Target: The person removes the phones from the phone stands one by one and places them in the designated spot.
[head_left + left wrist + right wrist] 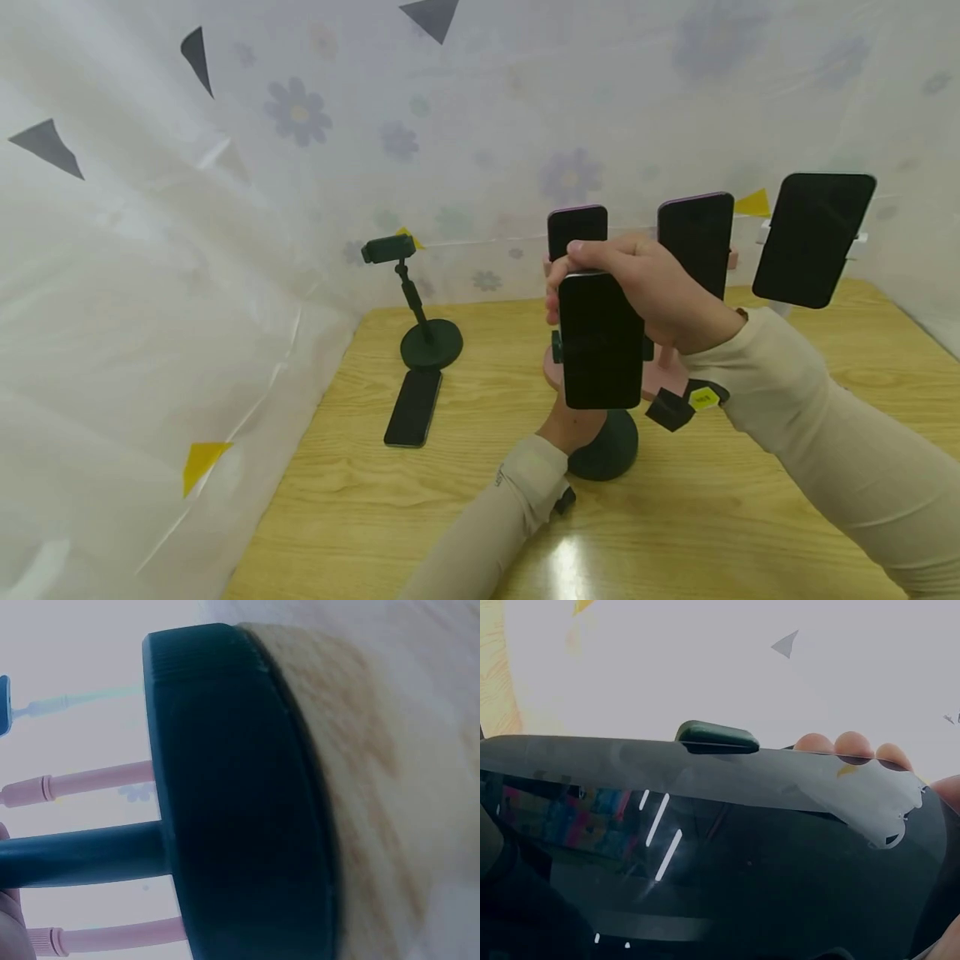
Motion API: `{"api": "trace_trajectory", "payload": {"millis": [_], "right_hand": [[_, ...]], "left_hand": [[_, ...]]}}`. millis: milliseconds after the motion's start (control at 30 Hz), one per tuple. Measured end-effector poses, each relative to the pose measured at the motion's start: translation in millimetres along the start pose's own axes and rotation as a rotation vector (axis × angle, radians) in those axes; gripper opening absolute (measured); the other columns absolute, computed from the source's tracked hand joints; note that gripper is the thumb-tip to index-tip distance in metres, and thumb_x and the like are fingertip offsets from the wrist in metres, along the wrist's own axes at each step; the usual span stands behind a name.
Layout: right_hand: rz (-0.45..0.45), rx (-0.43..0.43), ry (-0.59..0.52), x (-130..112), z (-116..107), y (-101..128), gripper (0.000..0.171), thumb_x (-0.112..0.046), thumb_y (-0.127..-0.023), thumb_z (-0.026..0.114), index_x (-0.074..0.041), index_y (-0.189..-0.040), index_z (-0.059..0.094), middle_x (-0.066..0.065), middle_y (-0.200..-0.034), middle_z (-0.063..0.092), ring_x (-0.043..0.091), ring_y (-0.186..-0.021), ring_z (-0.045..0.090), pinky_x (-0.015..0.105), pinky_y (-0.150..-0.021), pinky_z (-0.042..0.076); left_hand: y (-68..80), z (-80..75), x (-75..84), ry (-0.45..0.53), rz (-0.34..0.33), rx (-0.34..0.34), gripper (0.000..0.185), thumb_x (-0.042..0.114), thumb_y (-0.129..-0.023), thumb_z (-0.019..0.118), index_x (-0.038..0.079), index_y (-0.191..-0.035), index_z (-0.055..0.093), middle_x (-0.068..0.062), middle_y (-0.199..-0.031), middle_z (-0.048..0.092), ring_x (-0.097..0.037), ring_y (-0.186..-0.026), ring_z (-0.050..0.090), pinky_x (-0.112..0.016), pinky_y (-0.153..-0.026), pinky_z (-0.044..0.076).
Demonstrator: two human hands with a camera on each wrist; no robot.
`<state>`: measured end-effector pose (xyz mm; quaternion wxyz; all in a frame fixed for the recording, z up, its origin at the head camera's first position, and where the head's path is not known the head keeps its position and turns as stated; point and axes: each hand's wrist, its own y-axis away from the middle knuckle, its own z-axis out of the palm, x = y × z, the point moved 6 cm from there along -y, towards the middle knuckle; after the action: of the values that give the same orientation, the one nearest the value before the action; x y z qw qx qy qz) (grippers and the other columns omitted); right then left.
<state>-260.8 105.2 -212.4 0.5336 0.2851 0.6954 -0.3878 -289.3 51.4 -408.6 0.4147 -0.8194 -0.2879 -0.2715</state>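
Observation:
A black-screened phone (pixel 602 342) sits upright in the clamp (pixel 557 347) of a dark green phone stand (pixel 609 454). My right hand (pixel 663 292) grips the phone at its upper end, thumb over the top. In the right wrist view, its fingertips (pixel 853 746) show along the far edge, beyond the dark green clamp arm (pixel 718 737). My left hand (pixel 576 421) holds the stand's stem (pixel 82 855) below the phone. Part of that hand is hidden behind the phone, and only a bit of its fingers (pixel 9 926) shows beside the stem in the left wrist view.
Behind my hands, two phones (pixel 577 229) (pixel 697 237) stand in pink holders (pixel 551 375), and another phone (pixel 813 242) in a white holder at right. At left, a dark green stand (pixel 431 343) has a phone (pixel 414 408) lying before it. White sheeting (pixel 465 150) surrounds the wooden table (pixel 337 500).

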Motion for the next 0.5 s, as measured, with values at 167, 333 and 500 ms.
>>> {"api": "trace_trajectory", "payload": {"millis": [167, 333, 500], "right_hand": [[-0.008, 0.006, 0.003, -4.7, -0.4, 0.1, 0.042, -0.034, -0.107, 0.043, -0.004, -0.095, 0.071, 0.008, -0.086, 0.072, 0.028, -0.083, 0.071, 0.042, -0.081, 0.058], [-0.02, 0.003, 0.002, -6.0, 0.5, -0.7, 0.042, -0.034, -0.107, 0.044, -0.003, -0.095, 0.071, 0.009, -0.086, 0.072, 0.029, -0.082, 0.07, 0.042, -0.08, 0.058], [-0.023, 0.017, 0.023, -5.5, -0.5, 0.3, 0.044, -0.035, -0.107, 0.043, -0.003, -0.096, 0.071, 0.009, -0.086, 0.072, 0.03, -0.083, 0.07, 0.043, -0.08, 0.058]], "left_hand": [[-5.9, -3.9, 3.0, 0.083, 0.038, 0.023, 0.031, 0.02, -0.109, 0.037, 0.005, -0.134, 0.046, -0.013, -0.133, 0.053, -0.019, -0.122, 0.05, -0.028, -0.11, 0.039], [-3.1, -2.9, 0.8, -0.014, -0.001, 0.014, 0.025, 0.015, -0.108, 0.039, 0.003, -0.126, 0.051, -0.012, -0.12, 0.058, -0.018, -0.111, 0.054, -0.026, -0.102, 0.044], [-1.5, 0.0, -0.5, -0.05, -0.003, -0.009, 0.024, 0.013, -0.108, 0.036, 0.001, -0.117, 0.055, -0.014, -0.109, 0.061, -0.02, -0.1, 0.058, -0.023, -0.094, 0.047]]}}
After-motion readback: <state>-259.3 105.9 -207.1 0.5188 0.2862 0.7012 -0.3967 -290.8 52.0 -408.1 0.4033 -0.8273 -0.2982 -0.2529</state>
